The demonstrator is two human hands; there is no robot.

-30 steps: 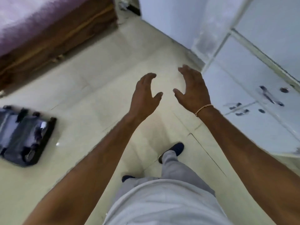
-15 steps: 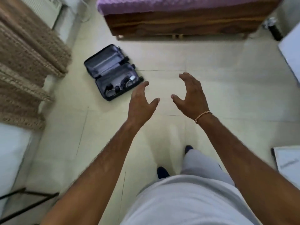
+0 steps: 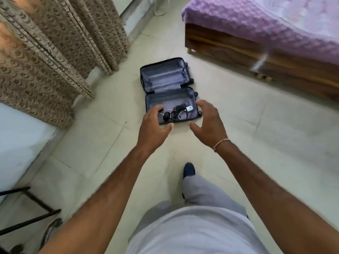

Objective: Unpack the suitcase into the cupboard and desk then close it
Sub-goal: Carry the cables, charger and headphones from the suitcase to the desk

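A small dark suitcase [image 3: 166, 77] lies flat and wide open on the tiled floor ahead of me. Its far half shows only grey lining. The near half holds a tangle of dark cables [image 3: 178, 111], a round black object [image 3: 166, 116] and a white adapter with a green mark [image 3: 189, 108]. My left hand [image 3: 153, 128] and my right hand [image 3: 208, 123] are stretched out in front of me, fingers spread and loosely curved, holding nothing. They hover well above the floor, overlapping the suitcase's near edge in the picture.
A wooden bed [image 3: 256, 52] with a purple cover stands at the right. Patterned brown curtains [image 3: 45, 52] hang at the left above a white surface [image 3: 18, 136]. Black metal legs [image 3: 27, 208] show at the lower left. My foot [image 3: 189, 170] steps on the pale floor tiles.
The view has swung from the white cupboard doors round to the suitcase, which has come closer and is now centred ahead. Both hands stay raised and empty.
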